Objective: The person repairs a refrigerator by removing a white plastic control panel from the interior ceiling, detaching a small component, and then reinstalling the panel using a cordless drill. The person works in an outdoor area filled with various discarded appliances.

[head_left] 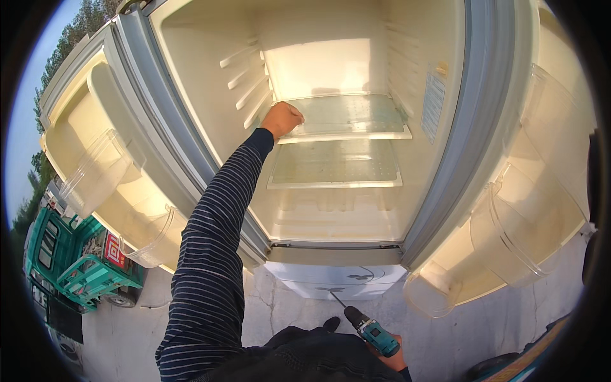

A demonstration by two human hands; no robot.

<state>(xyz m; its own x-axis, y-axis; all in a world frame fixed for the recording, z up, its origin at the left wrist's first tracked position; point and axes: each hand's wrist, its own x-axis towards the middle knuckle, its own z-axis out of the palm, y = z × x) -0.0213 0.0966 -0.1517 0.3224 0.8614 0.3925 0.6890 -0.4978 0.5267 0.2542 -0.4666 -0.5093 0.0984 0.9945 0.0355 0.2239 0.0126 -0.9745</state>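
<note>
A refrigerator with a yellowed white interior (pixel 318 57) stands open in front of me. My left hand (pixel 282 119) reaches inside, at the left end of the upper glass shelf (pixel 356 118). Its fingers are curled together there, and what they grip, if anything, is hidden. Below lies a second glass shelf (pixel 337 164). Low at my right side, my right hand (pixel 396 363) is closed on the handle of a teal and black cordless drill (pixel 377 335). A long thin bit (pixel 337 299) points from the drill toward the refrigerator's lower front.
The left door (pixel 95 114) and right door (pixel 496 235) both stand open, with clear plastic bins. Beneath the compartment is a white lower front (pixel 331 275). Cracked concrete (pixel 273 305) lies underfoot. A green cargo vehicle (pixel 83 258) stands at the left.
</note>
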